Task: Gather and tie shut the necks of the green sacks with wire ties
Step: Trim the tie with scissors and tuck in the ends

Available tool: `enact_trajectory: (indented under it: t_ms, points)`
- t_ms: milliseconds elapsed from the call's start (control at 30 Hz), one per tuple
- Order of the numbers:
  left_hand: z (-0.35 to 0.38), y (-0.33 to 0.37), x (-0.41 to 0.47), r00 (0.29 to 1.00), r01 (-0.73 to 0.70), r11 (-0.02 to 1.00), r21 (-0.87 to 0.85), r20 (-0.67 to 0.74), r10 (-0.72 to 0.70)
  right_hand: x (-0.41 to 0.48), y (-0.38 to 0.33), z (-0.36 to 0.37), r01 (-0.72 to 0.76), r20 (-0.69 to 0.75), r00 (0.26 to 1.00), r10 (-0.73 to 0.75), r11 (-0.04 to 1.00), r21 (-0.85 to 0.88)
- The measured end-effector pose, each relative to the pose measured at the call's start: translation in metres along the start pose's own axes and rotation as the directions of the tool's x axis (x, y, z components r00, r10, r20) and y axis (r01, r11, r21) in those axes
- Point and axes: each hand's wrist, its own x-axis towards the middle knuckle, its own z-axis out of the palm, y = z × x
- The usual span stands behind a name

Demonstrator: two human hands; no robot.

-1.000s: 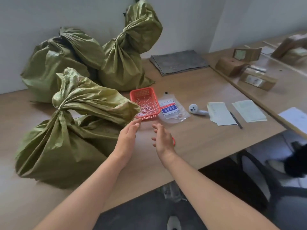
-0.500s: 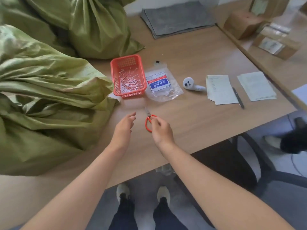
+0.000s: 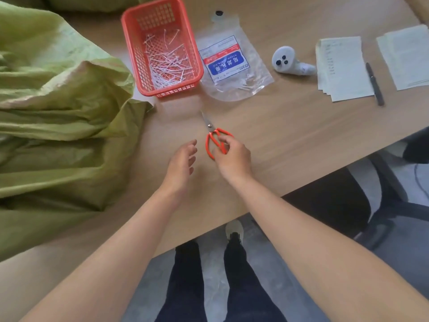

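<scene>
A big green sack (image 3: 58,126) lies across the left of the wooden table (image 3: 290,126); its neck is out of view. An orange basket (image 3: 130,49) just right of it holds several white ties (image 3: 167,63). Below the basket lie red-handled scissors (image 3: 212,135), blades pointing toward the basket. My right hand (image 3: 232,156) pinches the scissors' handle loops with curled fingers. My left hand (image 3: 182,161) hovers just left of the scissors, fingers relaxed and holding nothing.
A clear plastic packet with a blue and red label (image 3: 232,66) lies right of the basket. Further right are a white controller (image 3: 287,61), paper stacks (image 3: 343,66) and a black pen (image 3: 375,83). A black chair (image 3: 380,205) stands beyond the table's front edge.
The view has tilted down and closer to the table. My right hand has gone from hovering to pinching the scissors' handles. My left hand stays open beside it.
</scene>
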Motion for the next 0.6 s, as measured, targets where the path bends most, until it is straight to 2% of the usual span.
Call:
enact_trajectory:
  t_ms: [267,433,600]
  points:
    - [-0.002,-0.008,0.031,0.999,0.042,0.999,0.004,-0.026,-0.042,0.035,0.022,0.018,0.010,-0.030,0.999,-0.017,0.971,-0.237]
    - [-0.001,-0.001,0.028,0.999,0.039,0.999,-0.007,-0.024,-0.039,0.043,0.020,0.023,-0.008,0.031,0.999,0.021,0.922,-0.387]
    - [-0.001,0.007,0.016,0.999,0.032,0.999,0.005,0.007,-0.032,0.034,0.013,0.027,-0.008,0.045,0.999,0.029,0.912,-0.410]
